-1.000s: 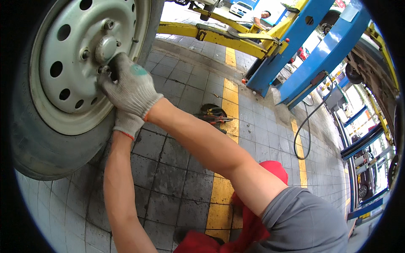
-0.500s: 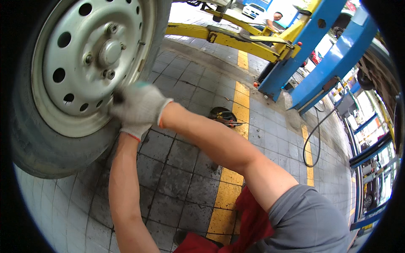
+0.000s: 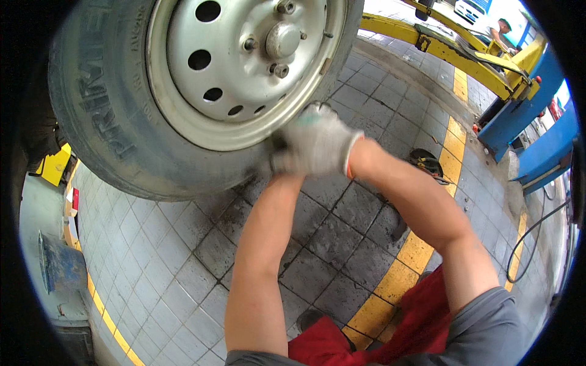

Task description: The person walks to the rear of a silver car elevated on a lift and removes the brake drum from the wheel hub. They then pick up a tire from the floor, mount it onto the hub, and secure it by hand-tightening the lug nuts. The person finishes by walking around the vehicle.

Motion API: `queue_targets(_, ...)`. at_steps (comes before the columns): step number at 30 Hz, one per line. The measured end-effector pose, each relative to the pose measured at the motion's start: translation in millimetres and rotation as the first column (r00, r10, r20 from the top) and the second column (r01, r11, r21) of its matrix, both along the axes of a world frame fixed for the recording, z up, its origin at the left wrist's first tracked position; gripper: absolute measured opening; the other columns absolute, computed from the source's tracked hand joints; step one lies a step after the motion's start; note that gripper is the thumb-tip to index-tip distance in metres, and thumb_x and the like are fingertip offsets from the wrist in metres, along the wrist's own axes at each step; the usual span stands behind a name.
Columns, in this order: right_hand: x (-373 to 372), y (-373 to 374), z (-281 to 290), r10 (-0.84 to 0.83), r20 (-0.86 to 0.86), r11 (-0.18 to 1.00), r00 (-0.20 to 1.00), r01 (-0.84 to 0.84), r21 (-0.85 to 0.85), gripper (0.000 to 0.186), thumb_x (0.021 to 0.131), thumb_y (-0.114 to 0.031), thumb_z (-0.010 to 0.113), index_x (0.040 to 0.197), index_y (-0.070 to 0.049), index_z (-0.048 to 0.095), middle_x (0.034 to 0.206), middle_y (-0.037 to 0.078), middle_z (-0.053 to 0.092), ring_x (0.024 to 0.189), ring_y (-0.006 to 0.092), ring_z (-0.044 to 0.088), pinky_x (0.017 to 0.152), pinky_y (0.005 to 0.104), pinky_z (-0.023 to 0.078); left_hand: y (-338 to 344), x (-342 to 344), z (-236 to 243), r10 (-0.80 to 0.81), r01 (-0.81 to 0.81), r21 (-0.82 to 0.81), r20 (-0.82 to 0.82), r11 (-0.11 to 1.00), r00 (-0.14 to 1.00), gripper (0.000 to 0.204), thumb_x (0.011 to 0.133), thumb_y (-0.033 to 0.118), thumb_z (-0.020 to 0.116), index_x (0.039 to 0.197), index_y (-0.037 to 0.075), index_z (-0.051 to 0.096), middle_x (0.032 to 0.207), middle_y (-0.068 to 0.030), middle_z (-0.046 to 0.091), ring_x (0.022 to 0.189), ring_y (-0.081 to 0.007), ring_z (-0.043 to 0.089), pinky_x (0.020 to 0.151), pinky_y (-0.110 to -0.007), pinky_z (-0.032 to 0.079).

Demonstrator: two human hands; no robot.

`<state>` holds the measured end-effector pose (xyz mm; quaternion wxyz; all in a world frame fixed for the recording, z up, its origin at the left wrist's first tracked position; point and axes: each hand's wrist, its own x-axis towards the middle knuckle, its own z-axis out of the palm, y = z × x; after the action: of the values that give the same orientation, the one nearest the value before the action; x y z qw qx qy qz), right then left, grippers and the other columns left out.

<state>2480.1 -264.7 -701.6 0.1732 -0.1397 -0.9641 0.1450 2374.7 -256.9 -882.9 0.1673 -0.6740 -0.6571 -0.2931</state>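
A wheel with a silver steel rim point(image 3: 201, 91) and a dark tyre point(image 3: 122, 122) stands raised at the upper left. Several lug nuts or studs surround its hub cap point(image 3: 282, 40). Close to the tyre's lower right side, my right hand point(image 3: 323, 140) wears a grey-white knit glove and is closed. Something dark shows at its front, too blurred to name. Tucked against it from below is my left hand point(image 3: 284, 165), smeared by motion and largely hidden, so its fingers cannot be made out.
A round dark tray point(image 3: 426, 161) with hand tools lies on the tiled floor to the right. Yellow lift arms point(image 3: 452, 52) join a blue post point(image 3: 519, 104) at the upper right, near another person point(image 3: 497, 33). A blue bucket-like container point(image 3: 61, 262) is at far left.
The view has swung left, so the wheel appears farther right and more floor shows at left. Both hands have moved together downward, away from the hub and toward the tyre's lower edge.
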Motion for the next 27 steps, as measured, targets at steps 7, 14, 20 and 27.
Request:
queue_targets(7,16.2,-22.7,32.8,-0.112,0.090,0.978,0.990,0.126,-0.168,0.088,0.089,-0.067,0.080,0.135,0.005,0.061,0.128,0.025,0.076,0.124,0.0370,0.074,0.105,0.0426,0.061,10.1,6.1,2.4,-0.012,0.012,-0.014,0.002,1.000,1.000,0.060,0.113,0.046,0.056,0.162,0.013,0.042,0.172,-0.0123,0.042,0.156,-0.0288,0.042,0.128,-0.046,0.037)
queue_targets(14,21.3,-27.5,63.2,-0.038,-0.006,0.925,0.999,0.033,-0.378,0.065,0.101,-0.053,0.065,0.131,0.004,0.070,0.105,0.023,0.080,0.102,0.0414,0.079,0.093,0.0516,0.062,7.2,4.1,20.5,0.125,-0.113,-0.324,0.018,0.939,0.992,0.058,0.111,0.044,0.059,0.158,0.013,0.048,0.169,-0.0131,0.046,0.153,-0.0286,0.045,0.126,-0.046,0.040)
queue_targets(20,93.2,-23.4,22.1,0.305,0.614,0.927,0.728,-0.376,-0.015,0.047,0.105,-0.050,0.061,0.130,-0.015,0.079,0.123,0.012,0.079,0.115,0.0326,0.074,0.099,0.0477,0.057,-10.1,39.4,81.2,0.281,-0.444,-0.614,-0.348,0.653,0.894,0.060,0.099,0.045,0.073,0.149,0.015,0.064,0.158,-0.0163,0.058,0.147,-0.0323,0.055,0.122,-0.047,0.043)
queue_targets(27,337.2,110.5,-125.0,-0.226,0.379,0.868,0.897,0.362,-0.339,0.053,0.107,-0.050,0.062,0.134,-0.005,0.068,0.120,0.023,0.077,0.111,0.0410,0.075,0.096,0.0514,0.060,-35.4,13.5,73.1,0.300,-0.520,-0.007,-0.810,0.854,0.503,0.047,0.097,0.044,0.074,0.140,0.024,0.073,0.145,-0.0150,0.069,0.130,-0.0341,0.067,0.109,-0.051,0.050)
